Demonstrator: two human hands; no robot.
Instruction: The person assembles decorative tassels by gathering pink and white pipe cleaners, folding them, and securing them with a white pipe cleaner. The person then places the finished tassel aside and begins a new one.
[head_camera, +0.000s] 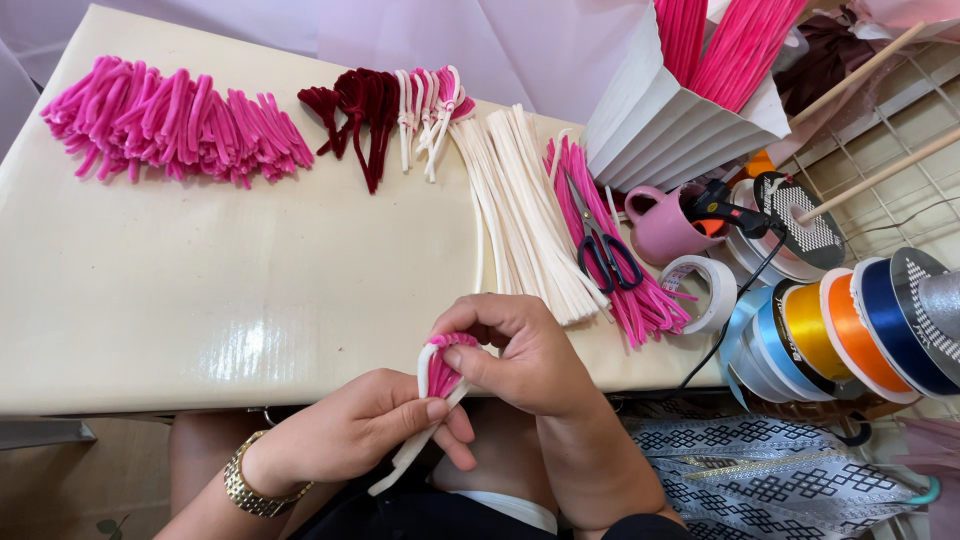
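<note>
Both hands work at the table's near edge on a small bundle of pink and white pipe cleaners. My left hand, with a gold watch on its wrist, grips the bundle's lower part; a white stem sticks out below it. My right hand pinches the folded pink top of the bundle between thumb and fingers. The bundle is held upright, just off the cream table.
On the table lie a pile of pink folded pipe cleaners, dark red ones, white stems, pink stems with scissors on them, a tape roll, a pink cup and a glue gun. Ribbon spools sit at right.
</note>
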